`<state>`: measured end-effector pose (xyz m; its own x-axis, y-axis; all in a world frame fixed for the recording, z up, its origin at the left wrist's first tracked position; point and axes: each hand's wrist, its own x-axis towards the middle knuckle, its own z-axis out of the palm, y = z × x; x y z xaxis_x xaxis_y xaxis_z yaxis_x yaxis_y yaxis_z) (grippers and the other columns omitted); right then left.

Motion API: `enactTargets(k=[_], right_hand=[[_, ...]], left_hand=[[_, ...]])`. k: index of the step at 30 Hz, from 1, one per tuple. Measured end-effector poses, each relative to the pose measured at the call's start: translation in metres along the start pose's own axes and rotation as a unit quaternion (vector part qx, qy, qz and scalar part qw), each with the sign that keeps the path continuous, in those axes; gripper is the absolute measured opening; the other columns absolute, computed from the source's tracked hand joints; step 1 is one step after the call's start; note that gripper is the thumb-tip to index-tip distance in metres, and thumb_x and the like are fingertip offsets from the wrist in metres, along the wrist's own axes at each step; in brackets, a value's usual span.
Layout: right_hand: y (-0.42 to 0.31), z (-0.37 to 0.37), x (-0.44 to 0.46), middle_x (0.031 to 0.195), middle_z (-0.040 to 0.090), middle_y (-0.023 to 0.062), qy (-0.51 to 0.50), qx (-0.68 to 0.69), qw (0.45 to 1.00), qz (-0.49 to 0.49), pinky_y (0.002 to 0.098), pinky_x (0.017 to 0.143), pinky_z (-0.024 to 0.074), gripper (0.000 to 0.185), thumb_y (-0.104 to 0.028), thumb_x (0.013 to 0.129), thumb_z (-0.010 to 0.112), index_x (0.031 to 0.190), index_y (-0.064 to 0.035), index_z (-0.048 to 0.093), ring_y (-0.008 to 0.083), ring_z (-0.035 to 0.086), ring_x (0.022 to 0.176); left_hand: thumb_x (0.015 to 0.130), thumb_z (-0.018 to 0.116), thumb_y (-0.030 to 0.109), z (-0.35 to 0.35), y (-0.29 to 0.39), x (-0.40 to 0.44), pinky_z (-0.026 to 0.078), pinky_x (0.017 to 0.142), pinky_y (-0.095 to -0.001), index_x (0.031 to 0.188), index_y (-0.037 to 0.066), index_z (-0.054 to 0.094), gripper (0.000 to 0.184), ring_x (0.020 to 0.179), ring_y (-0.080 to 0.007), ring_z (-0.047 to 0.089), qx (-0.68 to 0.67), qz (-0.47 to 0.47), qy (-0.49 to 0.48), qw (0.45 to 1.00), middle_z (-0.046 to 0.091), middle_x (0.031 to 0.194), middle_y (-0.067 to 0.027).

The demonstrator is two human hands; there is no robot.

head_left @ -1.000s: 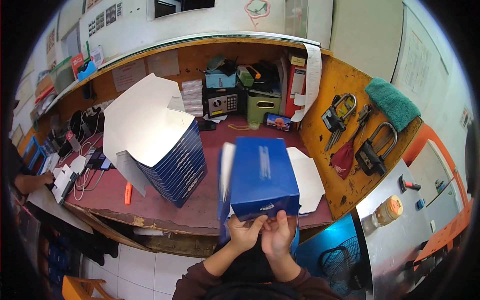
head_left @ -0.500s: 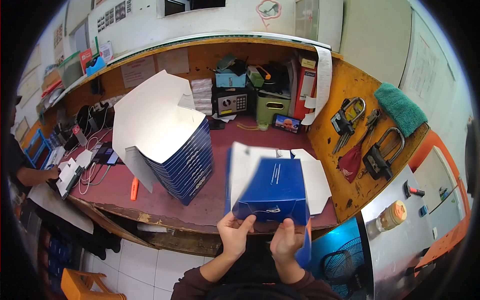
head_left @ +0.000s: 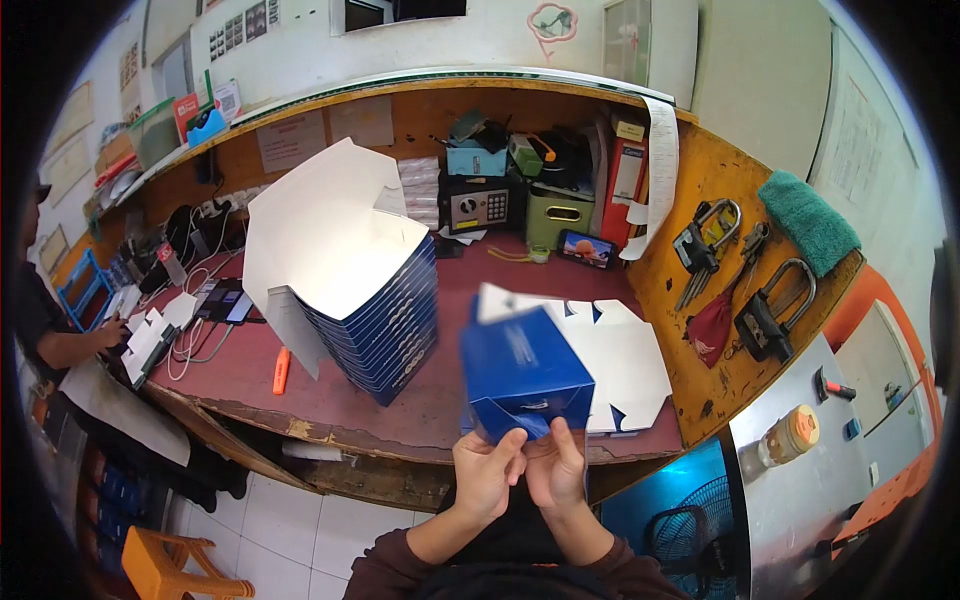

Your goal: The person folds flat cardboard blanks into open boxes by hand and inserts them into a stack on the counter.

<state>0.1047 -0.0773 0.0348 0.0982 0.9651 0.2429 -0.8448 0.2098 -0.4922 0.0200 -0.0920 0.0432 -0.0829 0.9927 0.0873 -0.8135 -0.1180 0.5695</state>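
A folded blue cardboard box is held up over the desk's front edge, its end face tilted toward me. My left hand grips the lower left edge of that end, thumb on the outside. Close beside it, my right hand pinches the lower right edge with its thumb up; the fingers beneath are partly hidden. Flat white cardboard blanks with cut flaps lie just behind and right of the box. To the left stands a tall stack of nested blue-and-white boxes, open at the top.
On the dark red desk lies an orange marker. A safe, a green bin and a phone stand at the back. Padlocks hang on the right panel. Another person stands at far left.
The box has turned and narrowed into a closed-up shape, its end tilted toward me. My hands have come closer together, and more of the flat blanks shows. The view has shifted slightly.
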Motion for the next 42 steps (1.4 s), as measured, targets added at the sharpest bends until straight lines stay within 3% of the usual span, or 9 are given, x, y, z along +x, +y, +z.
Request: enactTargets(k=[5,6,22,25,28,30,35,38,42], right_hand=[[-0.018,0.005,0.006,0.111,0.056,0.0096,-0.004,-0.082,0.995,-0.052,0.0360,0.091,0.0414,0.034,-0.001,0.082,0.051,0.115,-0.0056,0.049,0.0205,0.054,0.101],[-0.018,0.005,0.005,0.111,0.056,0.0096,-0.003,-0.082,0.995,-0.052,0.0360,0.091,0.0414,0.034,-0.001,0.082,0.051,0.115,-0.0056,0.049,0.0205,0.054,0.101],[0.002,0.005,0.000,0.114,0.053,0.0080,0.007,-0.063,0.995,-0.077,0.0378,0.092,0.0404,0.037,0.001,0.083,0.049,0.119,-0.0056,0.044,0.0197,0.052,0.104],[-0.017,0.000,0.026,0.109,0.053,0.0077,0.040,-0.192,0.975,-0.107,0.0298,0.089,0.0413,0.037,0.000,0.080,0.056,0.116,-0.0024,0.045,0.0169,0.053,0.100],[-0.042,0.025,0.046,0.096,0.056,0.0039,-0.008,-0.289,0.949,-0.129,0.0270,0.076,0.0444,0.025,-0.004,0.078,0.061,0.102,-0.0031,0.053,0.0132,0.054,0.086],[-0.052,0.029,0.059,0.080,0.053,0.0017,-0.162,-0.615,0.762,-0.122,0.0269,0.063,0.0424,0.015,-0.008,0.076,0.065,0.086,-0.0047,0.055,0.0109,0.051,0.073],[-0.040,0.061,0.073,0.081,0.056,0.0062,-0.360,-0.616,0.650,-0.263,0.0332,0.066,0.0438,0.035,-0.021,0.074,0.068,0.099,-0.0001,0.054,0.0212,0.055,0.075],[-0.048,0.099,0.060,0.088,0.057,0.0096,-0.366,-0.793,0.445,-0.198,0.0389,0.079,0.0406,0.039,-0.029,0.072,0.066,0.100,-0.0040,0.057,0.0252,0.056,0.086],[-0.031,0.130,0.081,0.081,0.054,0.0055,-0.492,-0.750,0.358,-0.261,0.0418,0.083,0.0353,0.017,-0.022,0.076,0.062,0.082,-0.0062,0.060,0.0210,0.056,0.082]], left_hand=[[0.080,0.063,0.011,-0.007,0.017,0.003,0.031,0.040,-0.0214,0.067,0.006,0.056,0.015,0.036,-0.0067,0.038,0.174,-0.041,0.001,0.984,0.046,0.048,0.0014],[0.077,0.065,0.004,-0.014,0.016,0.002,0.031,0.036,-0.0171,0.079,0.000,0.063,0.005,0.040,-0.0030,0.041,0.130,-0.035,-0.012,0.991,0.062,0.072,-0.0036],[0.078,0.066,0.011,-0.020,0.011,0.009,0.030,0.036,-0.0178,0.075,-0.001,0.063,0.013,0.038,-0.0039,0.041,0.097,-0.037,0.040,0.994,0.057,0.058,-0.0028],[0.074,0.071,0.018,-0.013,0.042,0.007,0.035,0.039,-0.0190,0.072,-0.001,0.064,0.020,0.037,-0.0064,0.043,0.386,-0.232,-0.191,0.872,0.055,0.053,-0.0036],[0.060,0.079,0.020,-0.002,0.062,0.009,0.043,0.046,-0.0216,0.083,-0.001,0.063,0.035,0.050,-0.0115,0.054,0.653,0.232,-0.140,0.708,0.063,0.074,-0.0076],[0.055,0.080,0.038,0.024,0.074,0.023,0.047,0.050,-0.0299,0.101,0.004,0.056,0.062,0.059,-0.0183,0.060,0.674,0.354,-0.046,0.647,0.062,0.085,-0.0075],[0.067,0.075,0.028,0.002,0.079,0.068,0.047,0.051,-0.0287,0.101,0.003,0.051,0.049,0.062,-0.0157,0.059,0.603,0.200,-0.081,0.768,0.057,0.090,-0.0087],[0.078,0.066,0.014,-0.012,0.089,0.072,0.048,0.053,-0.0232,0.111,0.004,0.042,0.042,0.072,-0.0110,0.058,0.286,0.058,-0.026,0.956,0.055,0.087,-0.0042],[0.077,0.066,0.015,-0.022,0.126,0.053,0.051,0.057,-0.0256,0.121,0.004,0.034,0.055,0.069,-0.0135,0.059,0.269,0.143,-0.031,0.952,0.055,0.102,-0.0101]])
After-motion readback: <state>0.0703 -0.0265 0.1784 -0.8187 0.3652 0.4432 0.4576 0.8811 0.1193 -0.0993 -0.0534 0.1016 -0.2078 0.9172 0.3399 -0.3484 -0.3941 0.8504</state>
